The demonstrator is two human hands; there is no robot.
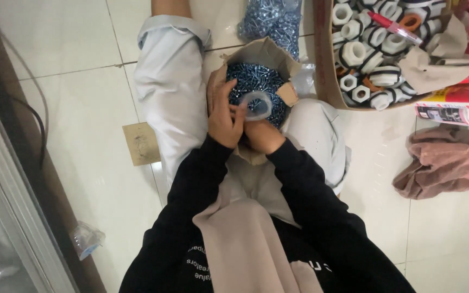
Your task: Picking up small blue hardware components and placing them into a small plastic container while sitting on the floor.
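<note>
A person seated on a pale tiled floor (pixel 82 135) works over an open cardboard box of blue-grey screws (pixel 253 81) wedged between the knees. Both hands meet at the box's near edge. The left hand (pixel 225 116) curls over the rim, fingers bent inward and closed together against the right hand; whether it grips anything of its own cannot be told. The right hand (pixel 261 135) sits just beside it, lower and nearer the body, its fingers pinched on a small clear plastic bag (pixel 257 104) whose round mouth is held open and faces up. That mouth lies just ahead of the right hand, directly over the screws and touching the left hand's fingertips, so the screws sit beyond both hands, away from the body, with the left hand the nearer to them.

A second clear bag of screws (pixel 270 19) lies on the floor past the box. To the right stands a larger carton (pixel 324 65) of white hexagonal plastic fittings (pixel 378 49); a crumpled pinkish cloth (pixel 443 160) lies well apart, further right.
</note>
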